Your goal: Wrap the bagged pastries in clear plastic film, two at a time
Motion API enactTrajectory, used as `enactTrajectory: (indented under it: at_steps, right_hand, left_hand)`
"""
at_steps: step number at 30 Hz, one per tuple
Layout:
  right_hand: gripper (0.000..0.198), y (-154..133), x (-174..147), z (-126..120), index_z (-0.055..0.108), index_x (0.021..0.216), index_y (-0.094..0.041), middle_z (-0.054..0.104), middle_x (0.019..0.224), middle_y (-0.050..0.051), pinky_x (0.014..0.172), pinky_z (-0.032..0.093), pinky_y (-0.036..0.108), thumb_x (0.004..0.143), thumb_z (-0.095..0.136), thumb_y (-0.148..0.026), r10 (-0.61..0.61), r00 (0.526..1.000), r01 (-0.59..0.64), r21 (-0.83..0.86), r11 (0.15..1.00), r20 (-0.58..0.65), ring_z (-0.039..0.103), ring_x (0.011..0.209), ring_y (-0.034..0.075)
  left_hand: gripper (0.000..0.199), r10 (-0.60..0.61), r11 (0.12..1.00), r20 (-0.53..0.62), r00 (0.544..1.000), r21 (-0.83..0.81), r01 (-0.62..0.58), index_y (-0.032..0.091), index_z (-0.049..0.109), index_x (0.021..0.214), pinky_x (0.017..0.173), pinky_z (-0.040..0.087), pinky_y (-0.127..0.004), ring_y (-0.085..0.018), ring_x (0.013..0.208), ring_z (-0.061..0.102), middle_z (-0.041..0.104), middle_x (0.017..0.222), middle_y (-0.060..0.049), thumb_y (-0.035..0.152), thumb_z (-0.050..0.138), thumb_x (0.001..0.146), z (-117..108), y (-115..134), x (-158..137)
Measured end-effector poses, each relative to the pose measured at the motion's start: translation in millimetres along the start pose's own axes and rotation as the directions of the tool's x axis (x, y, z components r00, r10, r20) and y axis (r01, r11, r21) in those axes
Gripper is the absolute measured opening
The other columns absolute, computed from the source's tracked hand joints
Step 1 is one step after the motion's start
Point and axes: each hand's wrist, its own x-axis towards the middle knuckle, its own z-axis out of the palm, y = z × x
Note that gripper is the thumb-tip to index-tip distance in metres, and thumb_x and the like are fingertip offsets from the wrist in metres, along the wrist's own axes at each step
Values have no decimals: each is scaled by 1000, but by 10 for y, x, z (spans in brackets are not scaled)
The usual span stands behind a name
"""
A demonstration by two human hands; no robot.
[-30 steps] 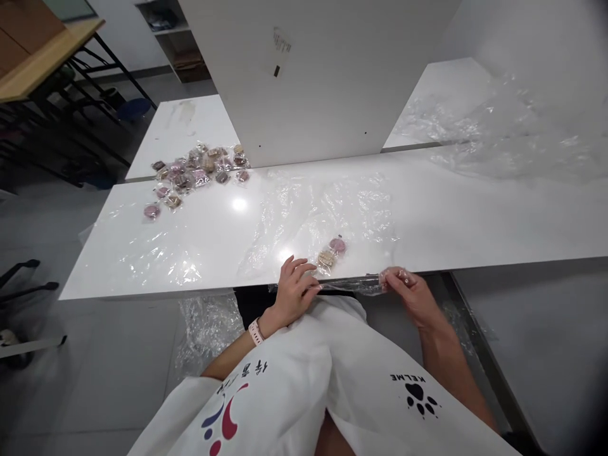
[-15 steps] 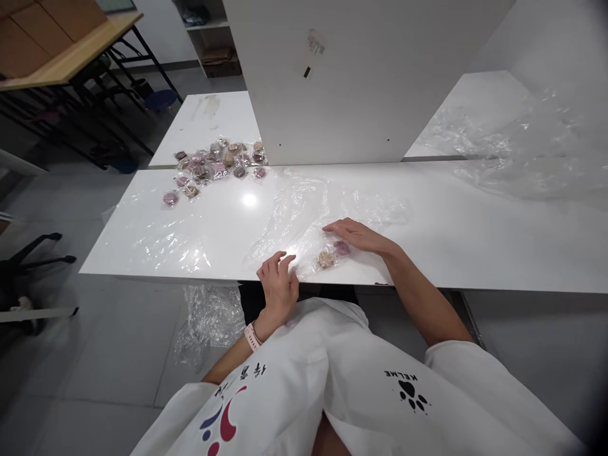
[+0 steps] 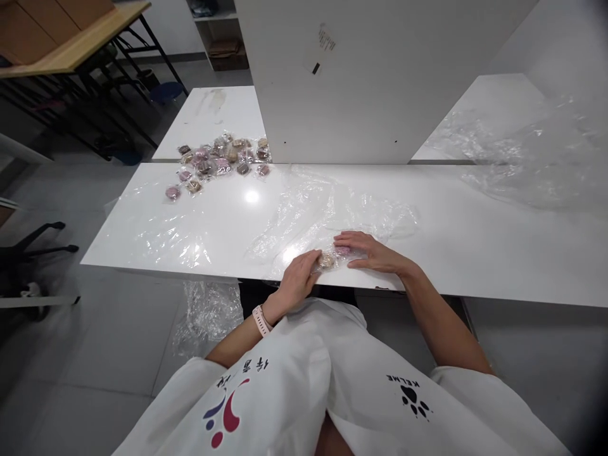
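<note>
Two small wrapped sweets lie side by side on clear plastic film near the table's front edge: a tan one (image 3: 325, 260) and a pink one (image 3: 342, 251). My left hand (image 3: 298, 278) rests at the left of the tan sweet, fingers stretched and fingertips touching its wrapper. From the right, my right hand (image 3: 373, 253) reaches around the pink sweet. Its fingers lie along the far side and its thumb is apart on the near side. The clear film (image 3: 304, 218) spreads crumpled behind both hands.
Several wrapped sweets (image 3: 221, 158) are heaped at the back left of the white table (image 3: 451, 247). A white upright panel (image 3: 342, 88) stands behind. More clear plastic (image 3: 532, 158) lies at the right, and some hangs below the front edge (image 3: 211, 313). Left stands a wooden-topped table (image 3: 85, 44).
My left hand has moved right and forward to the tan sweet, its curled fingers now stretched out. My right hand has come slightly nearer to me, its thumb now showing beside the pink sweet.
</note>
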Motion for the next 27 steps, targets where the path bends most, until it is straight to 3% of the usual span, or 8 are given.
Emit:
enactTrajectory:
  at_steps: [5, 8, 10, 13, 16, 20, 24, 27]
  right_hand:
    - [42, -31, -30, 134, 71, 121, -33, 71, 119, 4, 103, 47, 47, 96, 48, -57, 106, 953, -82, 96, 992, -283, 60, 117, 26]
    - [41, -70, -23, 184, 72, 114, -30, 74, 106, 4, 90, 53, 43, 93, 52, -59, 230, 920, -175, 191, 966, -317, 67, 100, 26]
    - [45, -104, 14, 197, 70, 116, -28, 74, 94, 4, 80, 54, 40, 90, 55, -62, 306, 898, -249, 207, 946, -317, 69, 88, 25]
    - [51, -167, 91, 207, 64, 125, -27, 71, 90, 4, 70, 52, 37, 87, 58, -62, 364, 849, -360, 84, 929, -383, 66, 73, 22]
    - [45, -214, 130, 238, 65, 122, -27, 68, 109, 8, 72, 51, 38, 93, 52, -59, 265, 844, -348, -101, 932, -467, 65, 75, 21]
    - [42, -195, 89, 287, 67, 120, -28, 63, 129, 8, 91, 48, 43, 100, 40, -52, 26, 919, -154, -299, 942, -393, 61, 107, 27]
    - [51, -155, 15, 283, 58, 137, -27, 60, 137, 8, 100, 43, 46, 96, 47, -57, -44, 965, -45, -329, 943, -258, 57, 116, 29]
    - [44, -166, 14, 252, 65, 127, -26, 68, 126, 8, 93, 45, 43, 101, 38, -50, -10, 956, -82, -299, 951, -294, 62, 104, 26]
  left_hand:
    - [21, -270, 960, -99, 958, -106, 260, 24, 58, 116, 86, 54, -38, -22, 96, 70, 74, 101, -6, 26, 47, 99, -203, -58, 94]
    - [16, -444, 889, -27, 896, -138, 436, 24, 58, 110, 73, 52, -33, -19, 73, 69, 72, 76, 0, 31, 51, 97, -335, -95, 251]
    - [17, -491, 870, 2, 871, -36, 491, 23, 57, 111, 73, 50, -35, -21, 69, 68, 69, 66, 2, 25, 53, 95, -393, -117, 363]
    - [23, -418, 862, -103, 903, 270, 430, 20, 61, 108, 85, 47, -45, -28, 86, 69, 72, 79, -6, 11, 54, 87, -429, -86, 459]
    - [35, -169, 880, -197, 966, 410, 238, 20, 62, 109, 94, 43, -51, -33, 113, 62, 69, 117, -15, 2, 49, 83, -412, 47, 412]
    - [46, 97, 932, -18, 995, 353, -84, 22, 54, 131, 107, 39, -51, -30, 132, 50, 57, 140, -12, 8, 48, 87, -285, 190, 257]
    - [40, 27, 958, 24, 999, 284, -33, 22, 54, 132, 100, 45, -45, -27, 125, 55, 58, 142, -11, 13, 46, 94, -158, 46, 239]
    - [26, -97, 965, -17, 995, 242, 98, 23, 61, 118, 82, 50, -34, -22, 102, 65, 71, 116, -7, 20, 43, 100, -195, -104, 351]
